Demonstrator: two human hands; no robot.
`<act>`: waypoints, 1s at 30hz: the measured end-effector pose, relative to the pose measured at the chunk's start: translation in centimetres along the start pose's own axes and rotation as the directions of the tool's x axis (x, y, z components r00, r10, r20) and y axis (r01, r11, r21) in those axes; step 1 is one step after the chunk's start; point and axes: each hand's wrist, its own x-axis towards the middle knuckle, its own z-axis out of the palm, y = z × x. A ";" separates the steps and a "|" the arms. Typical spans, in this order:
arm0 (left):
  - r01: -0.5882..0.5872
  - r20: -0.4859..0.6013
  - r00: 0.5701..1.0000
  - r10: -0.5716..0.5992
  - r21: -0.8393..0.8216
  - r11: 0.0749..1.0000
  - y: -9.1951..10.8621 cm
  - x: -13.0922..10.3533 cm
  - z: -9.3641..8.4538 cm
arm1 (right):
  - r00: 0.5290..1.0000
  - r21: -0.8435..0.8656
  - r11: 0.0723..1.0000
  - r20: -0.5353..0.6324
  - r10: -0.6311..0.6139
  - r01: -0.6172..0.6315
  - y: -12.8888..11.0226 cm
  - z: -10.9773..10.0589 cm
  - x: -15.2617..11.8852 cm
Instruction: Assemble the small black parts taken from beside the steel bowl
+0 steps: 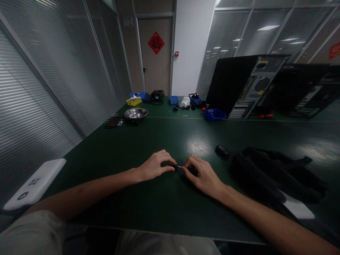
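Observation:
My left hand (156, 165) is over the dark green table, with its thumb and fingertips pinched on a small black piece (175, 167). Facing it, my right hand (203, 175) is closed, its thumb and index finger pressed at the end of a thin silvery pin-like part (180, 166). That part bridges the short gap between my fingertips. A dark shape (193, 170) shows under the curled fingers of my right hand; its kind is too dim to make out. Beyond that hand lies a black computer mouse (222, 151).
A black bag (265, 173) lies on the right, and a white device (34, 184) at the left edge. Farther back are a metal bowl (136, 113), a blue bin (215, 114), a yellow tray (134, 101) and a large black computer case (239, 85).

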 end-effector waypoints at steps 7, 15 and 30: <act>-0.052 0.071 0.996 0.046 0.074 0.996 -0.5 0.1 -0.4 | 1.000 0.018 1.000 0.011 0.002 -0.002 -0.3 0.0 0.0; 0.211 -0.159 0.969 -0.190 0.129 0.969 -8.7 -0.1 -4.7 | 1.000 0.013 1.000 0.015 0.003 -0.004 -0.2 0.0 -0.2; 0.720 -0.665 0.636 -0.391 0.331 0.610 -20.5 -8.8 -17.1 | 0.999 0.027 1.000 0.031 0.004 -0.005 -0.1 -0.2 -0.2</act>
